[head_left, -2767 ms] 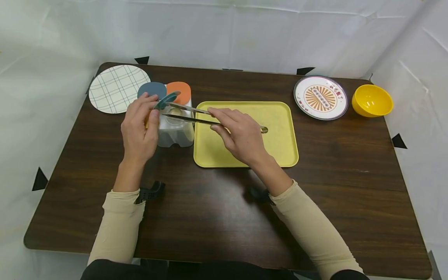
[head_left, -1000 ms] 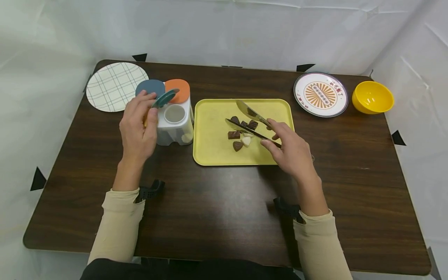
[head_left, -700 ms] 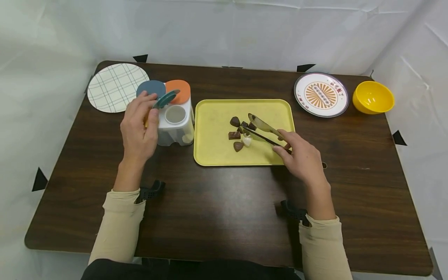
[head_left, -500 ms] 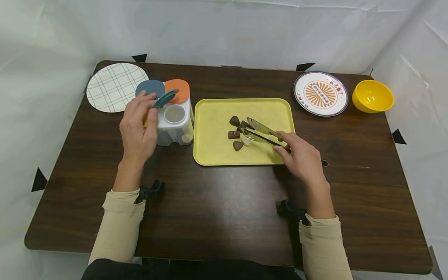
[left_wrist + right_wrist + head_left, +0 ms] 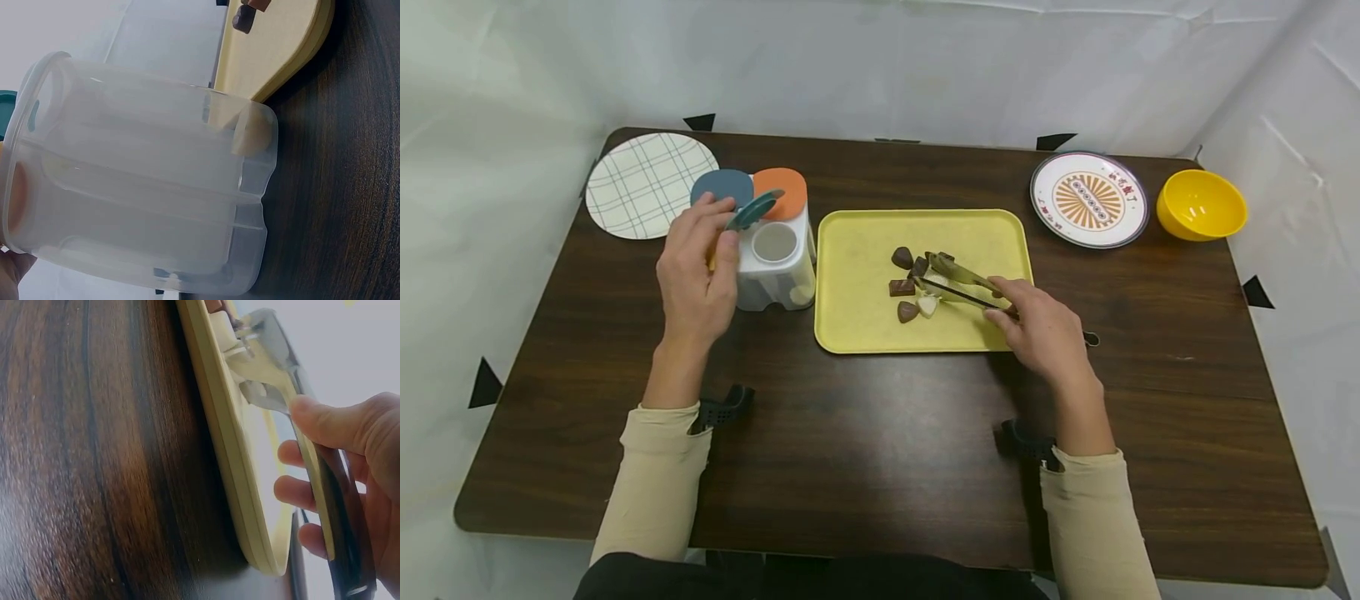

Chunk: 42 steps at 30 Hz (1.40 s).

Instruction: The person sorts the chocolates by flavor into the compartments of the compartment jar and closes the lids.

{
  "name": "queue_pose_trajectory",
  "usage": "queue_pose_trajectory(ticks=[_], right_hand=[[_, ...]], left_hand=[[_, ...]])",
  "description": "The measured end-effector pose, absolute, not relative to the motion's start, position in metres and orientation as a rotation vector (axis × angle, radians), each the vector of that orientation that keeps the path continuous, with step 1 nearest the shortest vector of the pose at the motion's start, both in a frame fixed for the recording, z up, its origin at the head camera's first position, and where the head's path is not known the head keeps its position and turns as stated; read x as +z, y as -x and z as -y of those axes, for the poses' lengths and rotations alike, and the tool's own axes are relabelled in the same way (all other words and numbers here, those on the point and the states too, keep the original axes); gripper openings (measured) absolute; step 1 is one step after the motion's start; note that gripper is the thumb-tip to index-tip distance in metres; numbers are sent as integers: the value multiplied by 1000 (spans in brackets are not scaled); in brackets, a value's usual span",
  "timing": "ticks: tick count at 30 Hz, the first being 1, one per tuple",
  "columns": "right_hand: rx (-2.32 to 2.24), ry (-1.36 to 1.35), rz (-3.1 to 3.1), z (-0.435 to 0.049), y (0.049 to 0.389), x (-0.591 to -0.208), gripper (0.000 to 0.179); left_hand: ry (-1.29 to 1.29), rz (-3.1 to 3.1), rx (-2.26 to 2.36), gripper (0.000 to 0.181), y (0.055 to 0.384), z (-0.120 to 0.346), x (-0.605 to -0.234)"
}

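Observation:
Beside the container's opening, my left hand holds up the teal flip lid. The translucent storage container has one round opening uncovered, and a pale piece lies at its bottom. My right hand grips metal tongs, thumb on one arm and fingers on the other. The tongs' tips are spread low among several chocolates on the yellow tray. These include a dark rectangular chocolate, a brown one and a white one. Some pieces are partly hidden behind the tips.
Blue and orange lids cover other sections of the container. A checked plate stands behind it at the back left. At the back right are a patterned plate and a yellow bowl.
My right hand has carried the tongs from over the container's opening, where a pale piece showed, rightward to the tray. Lately the tips have shifted slightly among the chocolates. The left hand stays put.

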State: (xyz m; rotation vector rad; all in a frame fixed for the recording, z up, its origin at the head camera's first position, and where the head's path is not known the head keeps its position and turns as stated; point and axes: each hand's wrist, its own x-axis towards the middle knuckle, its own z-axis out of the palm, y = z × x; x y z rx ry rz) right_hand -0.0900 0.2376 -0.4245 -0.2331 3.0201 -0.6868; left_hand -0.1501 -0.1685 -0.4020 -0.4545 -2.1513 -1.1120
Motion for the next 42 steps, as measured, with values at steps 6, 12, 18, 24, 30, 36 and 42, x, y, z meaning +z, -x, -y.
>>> queue_pose_trajectory(ticks=[6,12,18,24,30,36,42], right_hand=[[-676,247,-3023,-236,92,-427,46],[-642,253,-3082,-237,92,-429,42],[-661,253,-3108,-238,92,-431,41],[-680,243,-3126,-238,91,-427,39],[-745,250,-3165,-239,89,-415,39],[-768,287,-3216,-238,88,-401,40],[-874,462,-3314,-231,84,-384,41]], left_hand=[[457,2155,-1111,38,150,168,-402],[454,2157,-1116,38,149,168,-402],[459,2152,-1111,38,149,168,-402],[451,2153,-1108,38,149,168,-401],[449,2149,-1108,38,149,167,-402],[450,2147,-1106,39,149,168,-402],[462,2139,-1109,39,150,168,-403]])
